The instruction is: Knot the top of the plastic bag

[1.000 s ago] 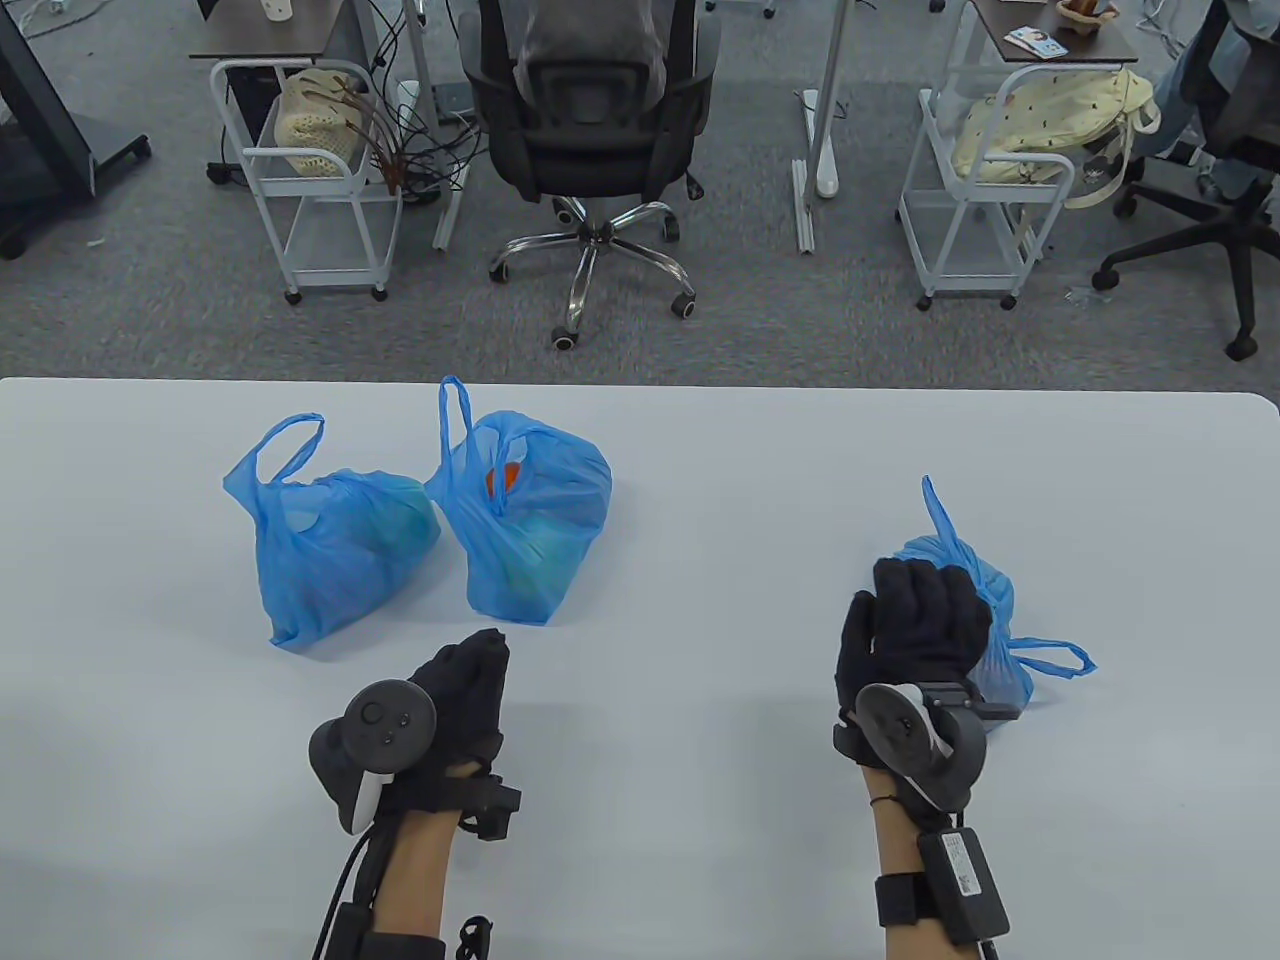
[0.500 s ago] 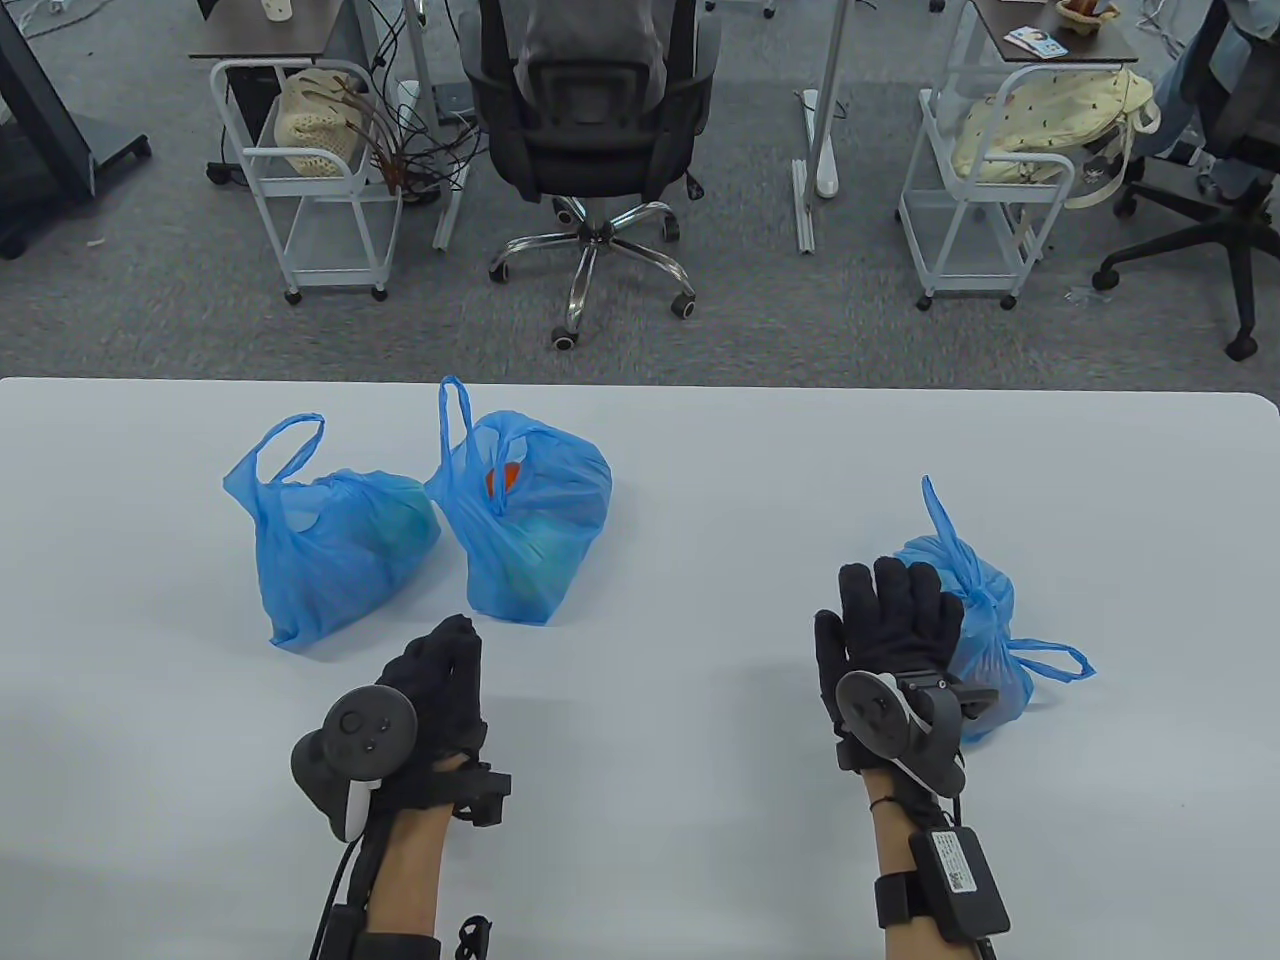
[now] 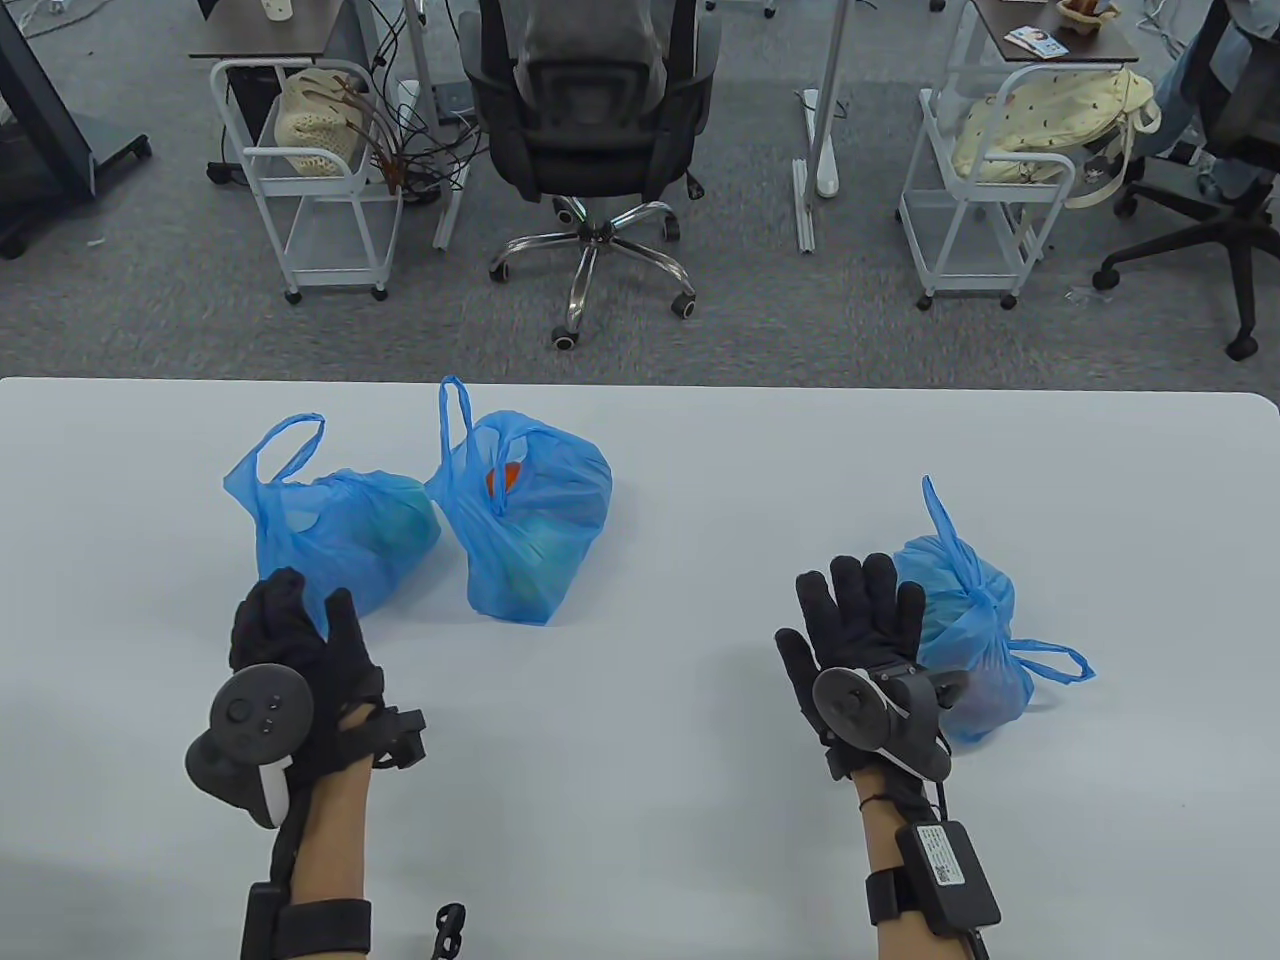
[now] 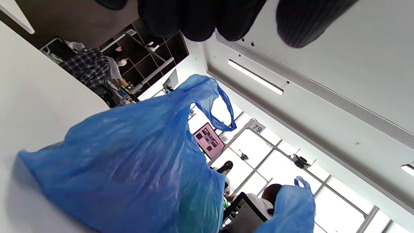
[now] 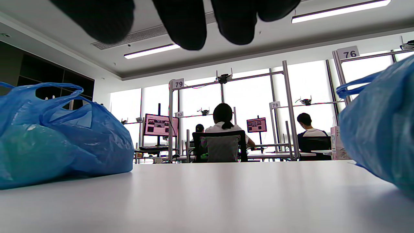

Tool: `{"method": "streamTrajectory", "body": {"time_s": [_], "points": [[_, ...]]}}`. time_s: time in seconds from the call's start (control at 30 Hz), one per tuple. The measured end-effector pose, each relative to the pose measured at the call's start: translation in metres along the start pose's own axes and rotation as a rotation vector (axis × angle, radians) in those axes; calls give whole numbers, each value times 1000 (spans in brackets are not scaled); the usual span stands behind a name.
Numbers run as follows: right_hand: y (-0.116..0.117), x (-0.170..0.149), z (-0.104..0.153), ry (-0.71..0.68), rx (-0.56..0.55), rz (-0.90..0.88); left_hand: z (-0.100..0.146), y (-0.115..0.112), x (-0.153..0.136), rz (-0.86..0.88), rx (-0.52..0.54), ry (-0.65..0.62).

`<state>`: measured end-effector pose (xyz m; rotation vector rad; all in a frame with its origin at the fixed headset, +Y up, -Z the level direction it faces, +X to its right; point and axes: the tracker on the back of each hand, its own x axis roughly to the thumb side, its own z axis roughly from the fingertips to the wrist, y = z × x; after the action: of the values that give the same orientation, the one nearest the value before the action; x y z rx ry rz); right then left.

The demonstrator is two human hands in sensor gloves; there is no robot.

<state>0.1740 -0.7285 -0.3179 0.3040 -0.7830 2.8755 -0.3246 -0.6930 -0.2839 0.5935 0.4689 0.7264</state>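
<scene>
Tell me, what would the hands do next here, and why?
Probably the left hand closes on the far-left bag and takes its handles. The right-side bag already looks knotted and the right hand is open beside it, while the far-left bag's top is open, one handle standing free.

**Camera arrangement**

The white table (image 3: 700,480) is viewed from above and from the near side, with the office floor beyond it included. The left wrist view is strongly tilted, taken close to the far-left blue bag (image 4: 136,168) and aimed up toward the ceiling. The right wrist view is set low over the tabletop, facing far. The left bags (image 5: 58,142) are shared by all views.
</scene>
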Motion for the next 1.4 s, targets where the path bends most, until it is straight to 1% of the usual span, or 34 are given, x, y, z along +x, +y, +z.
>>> {"method": "streamTrajectory", "body": {"time_s": [0.07,0.1,0.17,0.27,0.4,0.47,0.5,0.57,0.63,0.73,0.8,0.83,0.9,0.97,1.03,1.23,1.33,1.4], "points": [[-2,2,0,-9,-26,16,-12,7,-6,27,-8,53],[-3,3,1,-12,-42,26,-18,9,-8,43,-8,65],[-4,5,0,-17,-40,20,-30,13,-12,60,-8,77],[-2,9,1,-29,-39,19,-46,13,-16,53,-56,113],[-2,14,1,-77,-85,58,-66,5,-21,116,-162,156],[-1,16,1,-90,-96,56,-74,2,-23,110,-211,181],[0,17,1,-96,-89,60,-79,0,-24,92,-226,174],[2,19,1,-114,-87,72,-87,-5,-26,78,-220,148],[4,20,1,-126,-86,75,-95,-11,-26,72,-252,162],[7,22,0,-140,-96,81,-106,-18,-28,-13,-297,193],[9,21,-1,-143,-95,77,-112,-22,-31,-30,-302,199],[10,21,0,-144,-91,78,-114,-24,-32,-39,-273,223],[12,21,0,-152,-83,90,-118,-26,-34,-66,-203,230],[13,20,1,-155,-75,98,-119,-27,-36,-81,-178,225],[12,19,2,-152,-74,108,-117,-29,-38,-47,-150,216],[4,15,5,-122,-89,102,-109,-28,-45,174,-186,205],[4,14,6,-118,-85,104,-107,-23,-44,301,-221,175],[4,14,6,-120,-81,104,-105,-17,-40,333,-206,153]]}}
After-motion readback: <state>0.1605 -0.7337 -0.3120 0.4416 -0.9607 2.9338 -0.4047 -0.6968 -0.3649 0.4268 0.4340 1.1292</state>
